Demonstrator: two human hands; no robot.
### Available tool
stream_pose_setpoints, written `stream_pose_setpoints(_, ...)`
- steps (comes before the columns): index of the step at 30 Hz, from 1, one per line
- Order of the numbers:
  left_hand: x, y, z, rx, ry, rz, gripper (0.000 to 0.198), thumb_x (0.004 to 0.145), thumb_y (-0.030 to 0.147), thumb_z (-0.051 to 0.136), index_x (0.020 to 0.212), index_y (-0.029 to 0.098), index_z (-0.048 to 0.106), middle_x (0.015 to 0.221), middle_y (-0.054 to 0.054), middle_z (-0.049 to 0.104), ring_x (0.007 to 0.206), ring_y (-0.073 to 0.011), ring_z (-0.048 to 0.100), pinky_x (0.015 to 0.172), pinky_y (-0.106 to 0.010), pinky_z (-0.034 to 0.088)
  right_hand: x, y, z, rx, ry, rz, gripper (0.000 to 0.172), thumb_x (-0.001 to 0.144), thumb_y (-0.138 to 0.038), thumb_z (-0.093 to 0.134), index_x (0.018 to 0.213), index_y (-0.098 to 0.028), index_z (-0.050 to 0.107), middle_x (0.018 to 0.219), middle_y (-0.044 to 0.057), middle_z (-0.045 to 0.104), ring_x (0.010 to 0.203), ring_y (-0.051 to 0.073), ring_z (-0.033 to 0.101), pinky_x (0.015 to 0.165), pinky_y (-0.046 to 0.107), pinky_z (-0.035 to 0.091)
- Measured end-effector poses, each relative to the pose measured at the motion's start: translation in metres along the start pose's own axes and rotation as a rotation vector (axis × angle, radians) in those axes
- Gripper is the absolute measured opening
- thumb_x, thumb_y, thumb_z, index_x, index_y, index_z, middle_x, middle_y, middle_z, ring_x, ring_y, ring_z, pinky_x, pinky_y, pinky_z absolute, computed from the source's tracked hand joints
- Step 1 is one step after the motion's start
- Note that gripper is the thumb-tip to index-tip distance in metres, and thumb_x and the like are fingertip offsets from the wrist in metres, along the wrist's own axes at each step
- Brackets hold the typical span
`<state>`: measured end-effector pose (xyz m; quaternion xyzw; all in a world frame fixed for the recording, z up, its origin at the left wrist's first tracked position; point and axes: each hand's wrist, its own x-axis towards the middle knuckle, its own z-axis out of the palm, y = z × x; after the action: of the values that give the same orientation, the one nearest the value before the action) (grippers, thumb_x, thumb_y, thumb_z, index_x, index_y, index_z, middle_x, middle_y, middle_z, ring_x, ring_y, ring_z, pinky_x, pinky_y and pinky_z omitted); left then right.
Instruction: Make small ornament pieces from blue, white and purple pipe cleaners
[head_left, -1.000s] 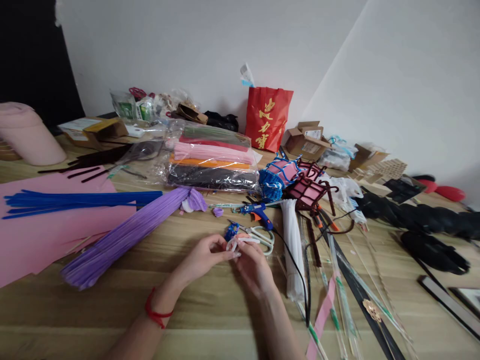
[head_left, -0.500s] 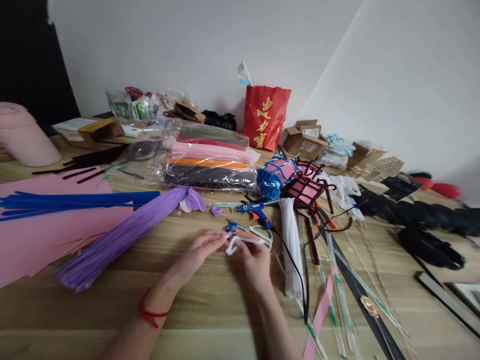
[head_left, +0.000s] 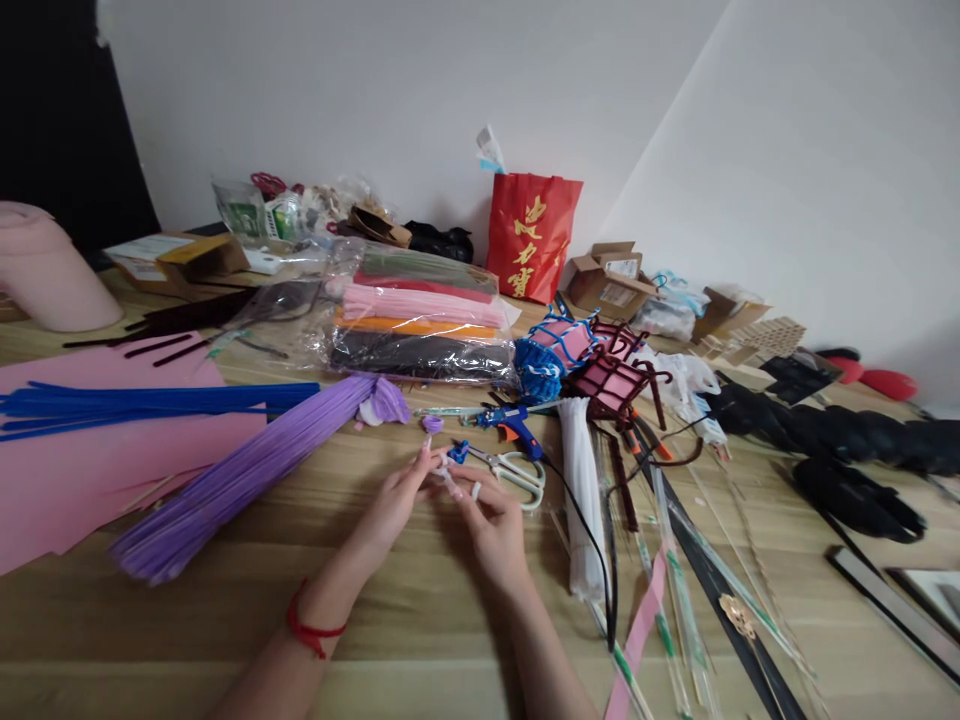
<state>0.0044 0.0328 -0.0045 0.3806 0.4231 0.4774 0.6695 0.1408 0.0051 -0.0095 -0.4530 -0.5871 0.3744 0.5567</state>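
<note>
My left hand (head_left: 394, 500) and my right hand (head_left: 487, 520) meet over the wooden table (head_left: 420, 610), fingers pinched together on a small white pipe cleaner piece (head_left: 448, 480). A red string circles my left wrist. Just beyond the fingertips lie a small blue pipe cleaner bit (head_left: 459, 452) and white-handled scissors (head_left: 514, 468). A blue glue gun (head_left: 514, 422) lies a little farther back, its black cord running toward me on the right of my right arm.
A purple pipe cleaner bundle (head_left: 240, 475), blue ones (head_left: 150, 400) and pink paper (head_left: 82, 455) lie left. Bagged coloured pipe cleaners (head_left: 420, 320) and a red bag (head_left: 531, 235) stand behind. White pipe cleaners (head_left: 581, 480), lantern frames (head_left: 611, 375) and long strips crowd the right.
Both hands shifted slightly left and forward, closer to the blue bit. The white piece, stretched between the hands before, is now bunched at the fingertips.
</note>
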Motion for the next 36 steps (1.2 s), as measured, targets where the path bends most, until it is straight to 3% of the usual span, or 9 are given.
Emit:
stream_pose_setpoints(4,0.001,0.002,-0.004,-0.192,0.018,-0.007,0.029,0.073,0.036,0.067,0.092,0.015,0.071,0.1,-0.009,0.071,0.1,-0.0239,0.06,0.088,-0.033,0.046,-0.003,-0.007,0.005,0.106,-0.03,0.027,0.019,0.084,-0.031,0.056,0.084,-0.021,0.073,0.106,0.009,0.064,0.107,0.024,0.055,0.096,0.041,0.037)
stream_pose_setpoints(8,0.001,0.003,-0.005,-0.363,0.05,-0.019,0.016,0.067,0.023,0.072,0.08,0.014,0.073,0.087,-0.006,0.072,0.091,-0.018,0.061,0.086,-0.028,0.047,-0.003,-0.004,0.004,0.098,0.075,0.074,0.029,0.085,-0.039,0.054,0.075,-0.02,0.072,0.112,0.008,0.057,0.109,0.022,0.05,0.099,0.037,0.032)
stream_pose_setpoints(10,0.001,0.004,-0.004,-0.41,0.05,-0.026,0.013,0.067,0.02,0.072,0.078,0.014,0.073,0.084,-0.004,0.071,0.086,-0.0153,0.061,0.084,-0.025,0.047,-0.002,0.0,0.003,0.136,0.098,0.115,0.035,0.084,-0.044,0.052,0.069,-0.019,0.07,0.104,0.007,0.059,0.102,0.021,0.053,0.092,0.034,0.036)
stream_pose_setpoints(13,0.002,0.004,-0.002,-0.431,0.091,-0.025,0.011,0.066,0.014,0.071,0.077,0.014,0.073,0.081,-0.003,0.069,0.081,-0.0123,0.06,0.08,-0.022,0.048,-0.001,0.005,0.004,0.277,0.065,0.216,0.041,0.085,-0.049,0.049,0.064,-0.017,0.064,0.073,0.004,0.062,0.072,0.017,0.058,0.073,0.031,0.044)
stream_pose_setpoints(17,0.004,0.0,-0.001,-0.421,0.17,-0.004,0.013,0.062,0.011,0.072,0.074,0.014,0.073,0.082,-0.002,0.068,0.081,-0.0118,0.059,0.078,-0.021,0.048,-0.001,0.006,0.007,0.397,0.092,0.299,0.043,0.082,-0.051,0.052,0.057,-0.017,0.058,0.048,-0.001,0.055,0.048,0.013,0.051,0.054,0.027,0.041)
stream_pose_setpoints(22,0.004,-0.002,-0.001,-0.388,0.175,0.043,0.011,0.059,0.013,0.075,0.069,0.013,0.072,0.08,-0.001,0.065,0.081,-0.0114,0.059,0.077,-0.019,0.047,0.0,0.002,0.007,0.451,0.193,0.318,0.042,0.078,-0.051,0.057,0.052,-0.017,0.053,0.044,-0.003,0.05,0.042,0.011,0.045,0.044,0.023,0.036)
stream_pose_setpoints(29,0.005,-0.003,0.002,-0.39,0.208,-0.02,0.01,0.062,0.006,0.069,0.069,0.013,0.072,0.079,-0.002,0.066,0.078,-0.011,0.06,0.072,-0.017,0.048,0.002,0.002,0.009,0.509,0.269,0.355,0.042,0.074,-0.05,0.06,0.05,-0.018,0.049,0.042,-0.004,0.046,0.037,0.009,0.04,0.039,0.022,0.03)
stream_pose_setpoints(34,0.009,0.006,-0.016,-0.417,0.317,0.02,0.01,0.067,0.007,0.065,0.062,0.014,0.069,0.079,-0.003,0.066,0.082,-0.0146,0.062,0.075,-0.024,0.05,0.004,0.009,-0.002,0.598,0.469,0.375,0.042,0.072,-0.05,0.062,0.051,-0.02,0.042,0.038,-0.009,0.034,0.034,0.006,0.028,0.037,0.021,0.027)
stream_pose_setpoints(36,0.01,0.012,-0.024,-0.414,0.354,0.08,0.008,0.067,0.008,0.066,0.065,0.016,0.068,0.083,0.0,0.067,0.084,-0.0113,0.061,0.077,-0.019,0.048,0.005,0.012,-0.005,0.595,0.484,0.388,0.041,0.071,-0.048,0.063,0.052,-0.02,0.041,0.039,-0.009,0.034,0.034,0.006,0.027,0.037,0.021,0.026)
